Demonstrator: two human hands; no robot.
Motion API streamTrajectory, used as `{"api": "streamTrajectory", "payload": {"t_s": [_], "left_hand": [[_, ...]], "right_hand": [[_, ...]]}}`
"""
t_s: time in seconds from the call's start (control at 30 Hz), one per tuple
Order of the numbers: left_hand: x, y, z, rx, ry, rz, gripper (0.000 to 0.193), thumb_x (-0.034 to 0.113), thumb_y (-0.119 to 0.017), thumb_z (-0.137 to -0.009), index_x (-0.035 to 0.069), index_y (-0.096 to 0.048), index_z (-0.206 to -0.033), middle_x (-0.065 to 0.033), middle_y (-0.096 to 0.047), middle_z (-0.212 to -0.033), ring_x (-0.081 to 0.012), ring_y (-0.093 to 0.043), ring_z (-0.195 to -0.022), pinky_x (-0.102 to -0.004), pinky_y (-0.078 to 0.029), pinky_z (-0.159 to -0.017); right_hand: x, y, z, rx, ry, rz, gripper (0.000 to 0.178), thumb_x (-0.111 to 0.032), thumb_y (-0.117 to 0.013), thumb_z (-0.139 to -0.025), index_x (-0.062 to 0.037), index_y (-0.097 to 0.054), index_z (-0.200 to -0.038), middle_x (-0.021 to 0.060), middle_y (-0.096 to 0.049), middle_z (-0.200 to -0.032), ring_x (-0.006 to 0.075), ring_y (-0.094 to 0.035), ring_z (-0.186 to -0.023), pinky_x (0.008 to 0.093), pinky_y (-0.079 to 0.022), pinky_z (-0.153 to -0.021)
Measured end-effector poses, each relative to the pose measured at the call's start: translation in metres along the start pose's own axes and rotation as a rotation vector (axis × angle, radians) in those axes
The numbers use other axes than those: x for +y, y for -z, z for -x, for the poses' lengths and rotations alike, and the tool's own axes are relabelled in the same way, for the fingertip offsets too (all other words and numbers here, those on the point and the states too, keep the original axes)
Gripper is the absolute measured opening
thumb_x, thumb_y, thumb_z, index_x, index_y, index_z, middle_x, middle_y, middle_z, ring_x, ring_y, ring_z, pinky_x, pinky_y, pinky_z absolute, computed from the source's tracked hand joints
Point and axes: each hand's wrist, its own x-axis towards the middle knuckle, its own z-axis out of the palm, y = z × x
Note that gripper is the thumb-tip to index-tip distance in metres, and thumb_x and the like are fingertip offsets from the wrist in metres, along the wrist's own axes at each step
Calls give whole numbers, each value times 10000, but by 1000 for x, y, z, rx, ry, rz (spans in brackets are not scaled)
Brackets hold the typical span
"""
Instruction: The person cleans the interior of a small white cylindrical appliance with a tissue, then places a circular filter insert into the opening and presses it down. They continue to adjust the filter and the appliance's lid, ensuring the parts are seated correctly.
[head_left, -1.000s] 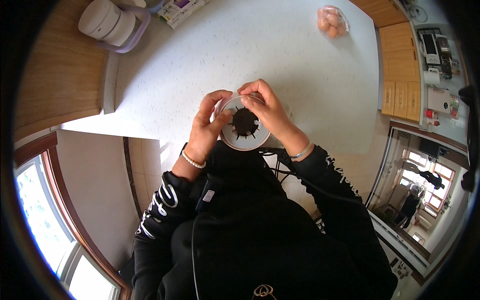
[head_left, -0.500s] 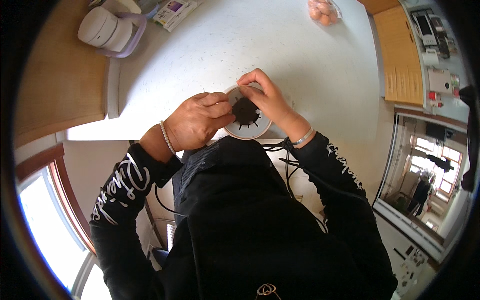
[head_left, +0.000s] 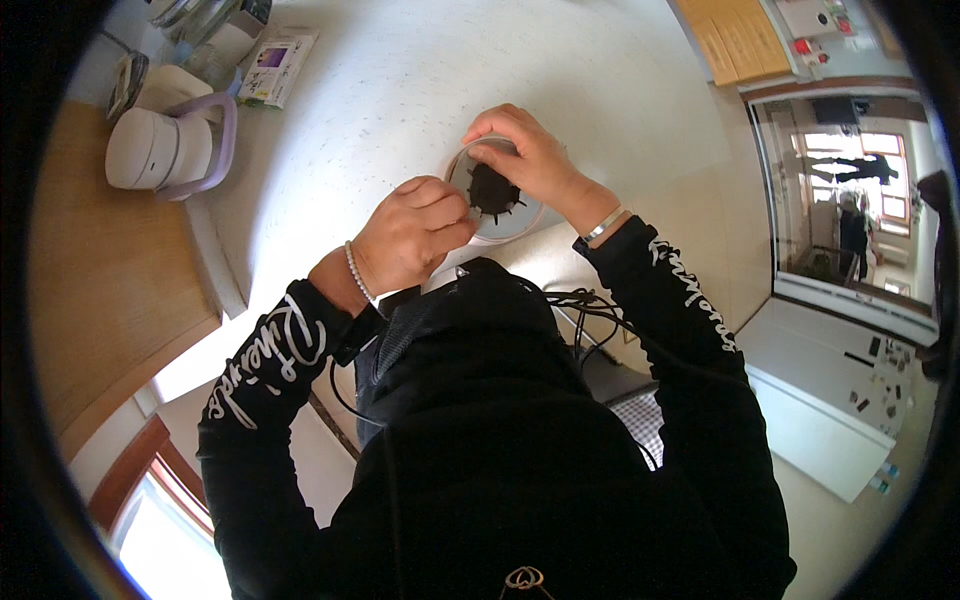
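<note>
A round white bowl-like dish [head_left: 524, 215] sits at the near edge of the pale counter, close to my body. In its middle is a dark round part [head_left: 493, 187] with short black spokes pointing outward; what it is I cannot tell. My right hand [head_left: 530, 155] grips the far rim, thumb inside and fingers outside. At the left rim, my left hand [head_left: 418, 230] is closed with its fingers curled together, the fingertips reaching over the dish. Whatever is in that pinch is hidden. A beaded bracelet circles the left wrist, a metal bangle the right.
The pale counter [head_left: 360, 110] spreads beyond the dish. At the far left stand a white appliance with a lilac handle [head_left: 165, 150] and a flat printed package [head_left: 278, 68]. Black cables [head_left: 590, 305] hang below the counter's edge. A glazed sliding door [head_left: 850, 190] is at right.
The whole view has turned and shifted, and the bag of round orange-brown items has left it. Both hands keep nearly the same hold at the dish; the left fingers have shifted slightly.
</note>
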Motion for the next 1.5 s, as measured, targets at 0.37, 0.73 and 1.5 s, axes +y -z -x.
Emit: {"api": "streamTrajectory", "payload": {"t_s": [0.37,0.73,1.5], "left_hand": [[-9,-4,1,78,-43,103,275,-23,-715,-627,51,-685,-890,-51,-604,-893,-256,-607,-898,-362,-521,-796],[-19,8,-5,-19,22,221,240,-79,-733,-693,30,-674,-899,-103,-647,-994,-300,-635,-934,-380,-538,-777],[11,-23,-6,207,644,202,447,-40,-758,-732,41,-486,-1077,-116,-500,-978,-251,-596,-743,-350,-516,-633]], "right_hand": [[-61,-13,73,153,176,335,347,-170,-612,-903,-120,-611,-1247,84,-631,-1267,295,-565,-1210,470,-366,-1095],[-61,-32,92,123,78,365,294,-156,-563,-944,-130,-609,-1234,52,-630,-1300,241,-565,-1230,479,-281,-1150],[-70,-10,79,188,34,249,305,-12,-622,-831,-121,-670,-1112,95,-584,-1135,295,-606,-1021,430,-485,-932]]}}
